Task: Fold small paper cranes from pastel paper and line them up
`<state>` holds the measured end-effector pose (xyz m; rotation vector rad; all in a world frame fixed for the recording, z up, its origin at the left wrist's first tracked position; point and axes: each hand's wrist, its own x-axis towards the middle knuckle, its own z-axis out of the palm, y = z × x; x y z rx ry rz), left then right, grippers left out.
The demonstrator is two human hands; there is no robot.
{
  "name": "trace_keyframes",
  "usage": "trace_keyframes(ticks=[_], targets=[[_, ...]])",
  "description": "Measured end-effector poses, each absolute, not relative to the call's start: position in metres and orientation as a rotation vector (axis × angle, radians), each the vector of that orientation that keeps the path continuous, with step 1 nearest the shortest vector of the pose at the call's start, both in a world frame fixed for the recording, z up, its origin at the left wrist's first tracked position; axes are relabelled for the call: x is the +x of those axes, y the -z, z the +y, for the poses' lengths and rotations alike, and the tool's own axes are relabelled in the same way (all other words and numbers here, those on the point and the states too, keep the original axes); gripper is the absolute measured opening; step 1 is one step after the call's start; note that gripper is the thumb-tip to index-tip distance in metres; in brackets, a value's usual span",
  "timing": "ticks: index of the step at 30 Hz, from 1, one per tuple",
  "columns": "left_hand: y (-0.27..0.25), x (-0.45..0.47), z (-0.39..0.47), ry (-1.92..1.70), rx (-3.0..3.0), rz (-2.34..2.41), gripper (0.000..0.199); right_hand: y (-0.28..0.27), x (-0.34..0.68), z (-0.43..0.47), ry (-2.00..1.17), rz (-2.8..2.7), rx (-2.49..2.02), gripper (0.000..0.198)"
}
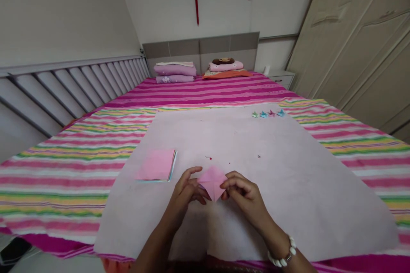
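A square of pink origami paper (212, 180) with crossing creases is held up corner-down in front of me, just above a pale sheet. My right hand (241, 191) pinches its right corner between thumb and fingers. At the left corner, my left hand (187, 188) grips the paper low down, its index finger raised off it; some fingertips are hidden behind the paper. To the left lies a stack of square papers (157, 165), pink on top with other colours at the edges.
Several small folded paper pieces (263, 114) in green, blue and purple stand in a row at the far right of the pale sheet (307, 187). Tiny specks dot the sheet. It lies on a striped bed (64, 162), with folded bedding (175, 71) at the headboard and a rail along the left.
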<state>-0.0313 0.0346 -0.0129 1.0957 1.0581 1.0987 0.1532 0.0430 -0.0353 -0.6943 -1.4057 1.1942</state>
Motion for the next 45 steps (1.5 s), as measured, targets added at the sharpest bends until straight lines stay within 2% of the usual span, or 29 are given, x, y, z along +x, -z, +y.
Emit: trace_keyframes(ticks=[4,12,21,32,34,35,38,39,40,43,45], targets=[[0.008,-0.025,0.036,-1.08,1.115,1.197,0.047,0.036,0.151,0.043,-1.132,-1.462,-0.71,0.018],[0.006,-0.021,0.039,-1.069,1.087,1.254,0.028,0.03,0.152,0.04,-1.137,-1.508,-0.696,0.015],[0.011,-0.024,0.04,-1.033,1.025,1.204,0.025,0.034,0.142,0.042,-0.966,-1.481,-0.869,0.007],[0.01,-0.022,0.039,-1.008,1.115,1.288,0.029,0.031,0.139,0.037,-0.889,-1.565,-0.869,0.011],[0.007,-0.022,0.038,-1.031,1.125,1.293,0.027,0.033,0.138,0.036,-0.936,-1.5,-0.875,0.002],[0.006,-0.021,0.038,-1.046,1.126,1.292,0.026,0.034,0.138,0.036,-0.977,-1.44,-0.886,0.007],[0.004,-0.02,0.037,-1.073,1.126,1.278,0.024,0.036,0.137,0.04,-1.139,-1.237,-0.907,0.045],[0.005,-0.02,0.037,-1.072,1.132,1.272,0.023,0.037,0.138,0.042,-1.196,-1.191,-0.903,0.053],[0.005,-0.02,0.037,-1.069,1.141,1.261,0.022,0.037,0.138,0.043,-1.256,-1.163,-0.896,0.053],[0.008,-0.019,0.038,-1.054,1.175,1.22,0.023,0.036,0.138,0.047,-1.417,-1.145,-0.896,0.029],[0.01,-0.019,0.037,-1.047,1.204,1.201,0.024,0.034,0.138,0.047,-1.462,-1.146,-0.902,0.025]])
